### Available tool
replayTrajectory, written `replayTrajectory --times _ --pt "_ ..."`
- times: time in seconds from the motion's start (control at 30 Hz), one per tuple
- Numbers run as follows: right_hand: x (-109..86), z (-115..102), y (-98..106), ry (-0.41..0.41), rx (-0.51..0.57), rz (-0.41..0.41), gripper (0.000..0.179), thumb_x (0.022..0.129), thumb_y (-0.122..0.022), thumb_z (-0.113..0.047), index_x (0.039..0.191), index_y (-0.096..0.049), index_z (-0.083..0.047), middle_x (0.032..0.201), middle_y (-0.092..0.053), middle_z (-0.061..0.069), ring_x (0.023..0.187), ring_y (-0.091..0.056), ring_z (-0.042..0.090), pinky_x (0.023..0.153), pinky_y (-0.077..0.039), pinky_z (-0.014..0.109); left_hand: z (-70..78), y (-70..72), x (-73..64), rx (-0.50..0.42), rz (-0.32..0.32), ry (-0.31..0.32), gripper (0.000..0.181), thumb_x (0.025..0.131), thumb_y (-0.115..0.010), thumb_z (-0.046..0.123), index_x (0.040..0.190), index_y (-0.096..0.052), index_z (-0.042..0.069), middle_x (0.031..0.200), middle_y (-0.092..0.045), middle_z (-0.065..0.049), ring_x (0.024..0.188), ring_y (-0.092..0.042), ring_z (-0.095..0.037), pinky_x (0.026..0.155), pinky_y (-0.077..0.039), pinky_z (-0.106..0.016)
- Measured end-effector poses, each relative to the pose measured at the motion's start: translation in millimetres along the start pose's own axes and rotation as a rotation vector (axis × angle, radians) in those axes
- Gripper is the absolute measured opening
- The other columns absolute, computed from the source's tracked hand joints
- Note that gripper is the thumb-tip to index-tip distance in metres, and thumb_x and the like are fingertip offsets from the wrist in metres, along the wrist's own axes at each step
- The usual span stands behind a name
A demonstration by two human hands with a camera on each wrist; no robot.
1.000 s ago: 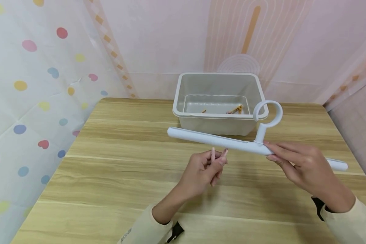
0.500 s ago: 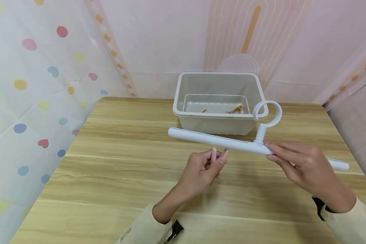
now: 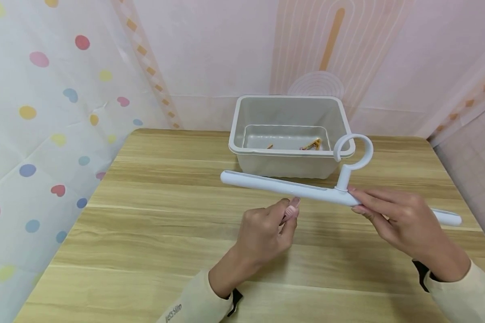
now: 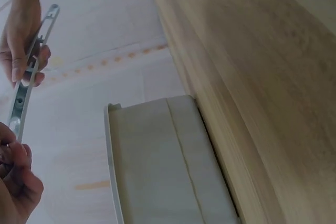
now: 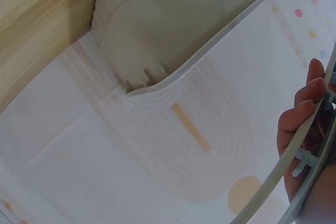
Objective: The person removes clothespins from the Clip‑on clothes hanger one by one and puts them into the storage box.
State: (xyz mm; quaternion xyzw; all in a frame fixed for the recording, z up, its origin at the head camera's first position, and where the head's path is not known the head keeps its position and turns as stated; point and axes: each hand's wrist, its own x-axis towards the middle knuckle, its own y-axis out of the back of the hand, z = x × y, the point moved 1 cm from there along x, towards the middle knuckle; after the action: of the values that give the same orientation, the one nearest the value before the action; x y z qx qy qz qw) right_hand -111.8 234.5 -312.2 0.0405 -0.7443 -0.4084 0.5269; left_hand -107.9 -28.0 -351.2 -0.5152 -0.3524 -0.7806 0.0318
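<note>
A white clothes hanger with a round hook is held above the table by my right hand, thumb and fingers pinching its bar close to the hook's stem. The bar slopes slightly down to the right. Its underside is hollow in the left wrist view, where the right hand grips it. Just below the bar, my left hand pinches a small pink clothespin with a ridged end. Its tip is close to the bar; I cannot tell if they touch. Fingers hide part of the clothespin.
Behind the hanger, a grey plastic bin stands at the back of the wooden table. A yellow-orange clip and another small orange piece lie in it. Patterned cloth hangs behind the table.
My left hand has turned over at the wrist, so the clothespin now shows its ridged side instead of two separate arms. The right hand and the hanger have hardly moved.
</note>
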Motion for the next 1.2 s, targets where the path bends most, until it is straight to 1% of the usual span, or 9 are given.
replayTrajectory --times 0.1,0.17,0.33,0.47,0.6,0.7,0.8,1.0,1.2 --pt "0.6 -0.1 0.5 0.002 0.006 0.001 0.049 0.105 -0.053 -0.041 0.104 -0.08 -0.001 0.089 -0.079 0.016 0.074 -0.072 0.007 0.053 -0.04 0.009 0.3 -0.1 -0.4 0.067 0.012 -0.021 0.029 0.104 -0.049 0.017 0.079 -0.06 0.008 0.051 -0.053 0.008 0.04 -0.035 0.0 0.04 -0.028 -0.013" --pt "0.7 -0.1 1.0 0.002 0.005 0.002 0.049 0.105 -0.053 -0.041 0.103 -0.08 -0.001 0.088 -0.079 0.016 0.073 -0.072 0.007 0.053 -0.039 0.009 0.5 1.0 -1.0 -0.01 -0.033 0.041 0.029 0.101 -0.055 0.014 0.073 -0.056 0.01 0.05 -0.047 0.007 0.043 -0.031 0.001 0.043 -0.025 -0.011" --pt "-0.1 0.1 1.6 -0.001 0.018 0.009 0.048 0.105 -0.054 -0.041 0.103 -0.08 0.0 0.088 -0.079 0.017 0.075 -0.072 0.005 0.053 -0.04 0.009 -0.3 5.4 1.7 -0.511 -0.226 0.385 0.038 0.096 -0.064 0.006 0.063 -0.046 0.008 0.053 -0.049 -0.001 0.055 -0.037 0.005 0.049 -0.026 -0.011" --pt "0.2 0.1 1.7 0.001 0.033 0.018 0.048 0.104 -0.055 -0.04 0.103 -0.079 0.001 0.087 -0.078 0.019 0.075 -0.071 0.004 0.052 -0.039 0.009 -0.8 6.5 3.2 -0.909 -0.355 0.635 0.027 0.103 -0.055 0.01 0.08 -0.06 -0.005 0.061 -0.057 -0.014 0.051 -0.047 0.001 0.046 -0.035 -0.017" --pt "1.4 -0.4 1.6 0.002 0.05 0.028 0.048 0.104 -0.056 -0.04 0.102 -0.079 0.002 0.086 -0.078 0.02 0.075 -0.071 0.003 0.052 -0.039 0.009 0.7 5.1 1.1 -1.209 -0.41 0.779 0.039 0.108 -0.048 0.02 0.104 -0.056 -0.018 0.064 -0.053 -0.002 0.046 -0.044 -0.002 0.047 -0.039 -0.019" --pt "2.4 -0.9 1.7 0.001 0.056 0.034 0.048 0.104 -0.056 -0.04 0.103 -0.079 0.002 0.086 -0.078 0.02 0.076 -0.071 0.002 0.052 -0.039 0.009 2.5 3.1 0.0 -1.303 -0.394 0.818 0.046 0.109 -0.046 0.024 0.105 -0.051 -0.022 0.064 -0.052 0.007 0.046 -0.044 -0.002 0.048 -0.039 -0.019" --pt "3.0 -1.2 1.5 0.001 0.045 0.034 0.048 0.104 -0.056 -0.04 0.103 -0.079 0.002 0.087 -0.078 0.02 0.076 -0.071 0.003 0.052 -0.04 0.009 3.2 1.7 -1.3 -1.196 -0.332 0.776 0.037 0.107 -0.049 0.019 0.101 -0.057 -0.017 0.061 -0.053 0.004 0.045 -0.043 -0.001 0.045 -0.038 -0.018" --pt "3.2 -1.2 0.6 0.008 0.035 0.009 0.048 0.105 -0.054 -0.04 0.103 -0.08 0.001 0.087 -0.078 0.016 0.07 -0.07 0.007 0.054 -0.039 0.009 -0.8 -0.5 -1.8 -0.574 -0.094 0.318 0.039 0.098 -0.059 0.004 0.062 -0.044 0.008 0.051 -0.041 -0.001 0.052 -0.03 0.004 0.049 -0.029 -0.011" --pt "3.5 -2.1 -2.1 0.009 0.023 -0.01 0.048 0.106 -0.052 -0.04 0.104 -0.08 0.0 0.088 -0.079 0.015 0.069 -0.069 0.008 0.055 -0.042 0.01 -2.3 -0.7 0.4 -0.062 0.068 0.019 0.031 0.098 -0.054 0.012 0.067 -0.054 0.013 0.047 -0.043 0.008 0.044 -0.028 0.004 0.044 -0.021 -0.009"
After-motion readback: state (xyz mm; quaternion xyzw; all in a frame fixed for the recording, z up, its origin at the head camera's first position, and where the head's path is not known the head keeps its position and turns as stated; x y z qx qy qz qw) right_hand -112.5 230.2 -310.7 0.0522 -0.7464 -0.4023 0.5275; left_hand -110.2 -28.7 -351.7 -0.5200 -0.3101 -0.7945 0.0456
